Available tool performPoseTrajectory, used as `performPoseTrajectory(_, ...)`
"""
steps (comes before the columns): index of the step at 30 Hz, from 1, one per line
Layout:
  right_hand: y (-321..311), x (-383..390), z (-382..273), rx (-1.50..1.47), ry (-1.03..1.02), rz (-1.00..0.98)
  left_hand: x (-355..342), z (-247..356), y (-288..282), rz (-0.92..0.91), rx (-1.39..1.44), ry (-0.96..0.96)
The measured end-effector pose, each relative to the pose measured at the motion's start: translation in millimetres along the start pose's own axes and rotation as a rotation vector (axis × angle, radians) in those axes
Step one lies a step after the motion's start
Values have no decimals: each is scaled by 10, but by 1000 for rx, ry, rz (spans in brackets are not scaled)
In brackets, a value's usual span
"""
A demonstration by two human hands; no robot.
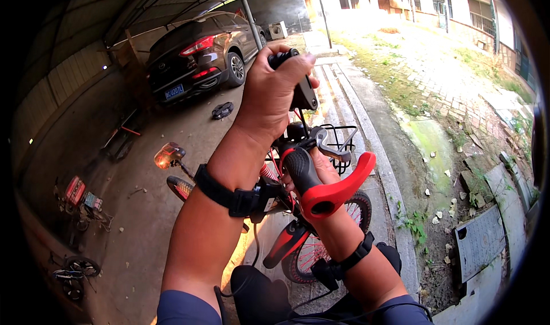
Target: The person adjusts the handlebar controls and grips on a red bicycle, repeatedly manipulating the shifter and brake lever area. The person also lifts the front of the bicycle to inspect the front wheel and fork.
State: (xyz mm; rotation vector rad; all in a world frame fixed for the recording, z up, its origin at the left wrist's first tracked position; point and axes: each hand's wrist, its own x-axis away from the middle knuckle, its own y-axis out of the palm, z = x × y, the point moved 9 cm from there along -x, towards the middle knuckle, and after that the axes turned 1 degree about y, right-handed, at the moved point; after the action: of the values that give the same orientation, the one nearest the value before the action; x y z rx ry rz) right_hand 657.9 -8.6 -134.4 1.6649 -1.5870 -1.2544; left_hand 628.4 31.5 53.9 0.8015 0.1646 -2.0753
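My left hand [275,87] is raised and closed round a black folding tool [305,93]. A thin dark rod runs down from the tool toward the handlebar area of a red and black bicycle [281,246]. Below it, my right hand [325,169] reaches behind a black handlebar grip [302,167] with a red bar end [344,190]. Its fingertips show on the grip's left side, by the red cables; the grip hides most of the fingers. Beside the right hand is a grey brake lever [332,144]. Each wrist area carries a black strap [223,193].
A black wire basket [344,133] sits at the bicycle's front. A dark car [200,53] is parked under the roof at far left. A black object [222,110] lies on the concrete floor. Small cycles stand at left. Stone slabs [481,239] and weeds line the right.
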Motion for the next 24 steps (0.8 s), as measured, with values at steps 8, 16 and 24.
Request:
performPoseTrajectory(8,-65,-9,-11,-13,-21,-33,51,115,52,156,-160,91)
performPoseTrajectory(16,-186,-39,52,-49,-32,42,36,71,-13,98,-42,147)
performPoseTrajectory(24,-168,-56,103,-66,-29,31,-10,0,-8,-141,134,55)
